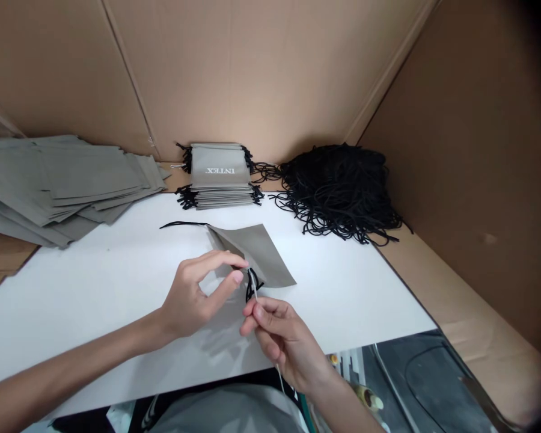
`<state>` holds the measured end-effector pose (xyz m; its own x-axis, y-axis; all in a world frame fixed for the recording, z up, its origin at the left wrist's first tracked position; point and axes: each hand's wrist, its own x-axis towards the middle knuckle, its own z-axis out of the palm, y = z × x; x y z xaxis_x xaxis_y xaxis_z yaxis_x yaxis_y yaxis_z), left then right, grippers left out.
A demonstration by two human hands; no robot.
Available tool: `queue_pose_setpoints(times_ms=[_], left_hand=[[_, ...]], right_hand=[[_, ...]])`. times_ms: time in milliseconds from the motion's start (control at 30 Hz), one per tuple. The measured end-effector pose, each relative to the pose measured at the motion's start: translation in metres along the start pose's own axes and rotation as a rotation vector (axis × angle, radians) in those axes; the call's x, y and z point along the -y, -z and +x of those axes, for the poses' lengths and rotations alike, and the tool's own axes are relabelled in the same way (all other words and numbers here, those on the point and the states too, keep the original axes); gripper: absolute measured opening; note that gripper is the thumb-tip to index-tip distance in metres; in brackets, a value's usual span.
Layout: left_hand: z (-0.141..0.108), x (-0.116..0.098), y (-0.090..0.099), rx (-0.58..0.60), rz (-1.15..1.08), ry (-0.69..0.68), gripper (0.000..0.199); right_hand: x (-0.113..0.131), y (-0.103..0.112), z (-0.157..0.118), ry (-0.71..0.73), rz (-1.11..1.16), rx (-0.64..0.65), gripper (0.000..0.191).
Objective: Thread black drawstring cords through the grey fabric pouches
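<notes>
A grey fabric pouch [264, 252] is tilted just above the white table in front of me. Black cord [184, 224] trails from its far left corner, and looped black cord [251, 287] hangs at its near edge. My left hand [202, 294] is at that near edge, index fingertip against the fabric and thumb tip slightly apart from it. Below, my right hand [284, 337] pinches a thin white strand [254, 288] that runs up beside the black loops to the pouch. The strand's lower end hangs beneath my right palm.
Flat grey fabric pieces [85, 180] lie heaped at the left. A stack of corded pouches [220, 171] marked INTEX stands at the back, beside a pile of black cords [342, 189]. Cardboard walls [261, 72] surround the white table [365, 300]. Several small items lie below its front edge.
</notes>
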<state>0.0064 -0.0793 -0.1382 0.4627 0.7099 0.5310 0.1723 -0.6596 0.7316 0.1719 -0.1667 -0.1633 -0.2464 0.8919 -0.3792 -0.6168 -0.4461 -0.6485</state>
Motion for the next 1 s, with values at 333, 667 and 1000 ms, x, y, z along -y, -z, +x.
queue_pose_setpoints(times_ms=[333,667,1000], left_hand=[[0.011,-0.014,-0.01,-0.081,-0.28,0.525,0.032],[0.01,-0.018,0.0,0.141,-0.252,0.447,0.032],[0.005,-0.009,-0.003,0.166,-0.147,0.254,0.041]], right_hand=[[-0.009,-0.012,0.001,-0.04,0.19,-0.04,0.027],[-0.012,-0.009,0.0,0.083,0.033,-0.092,0.026],[-0.009,-0.006,-0.001,0.089,-0.042,-0.063,0.028]])
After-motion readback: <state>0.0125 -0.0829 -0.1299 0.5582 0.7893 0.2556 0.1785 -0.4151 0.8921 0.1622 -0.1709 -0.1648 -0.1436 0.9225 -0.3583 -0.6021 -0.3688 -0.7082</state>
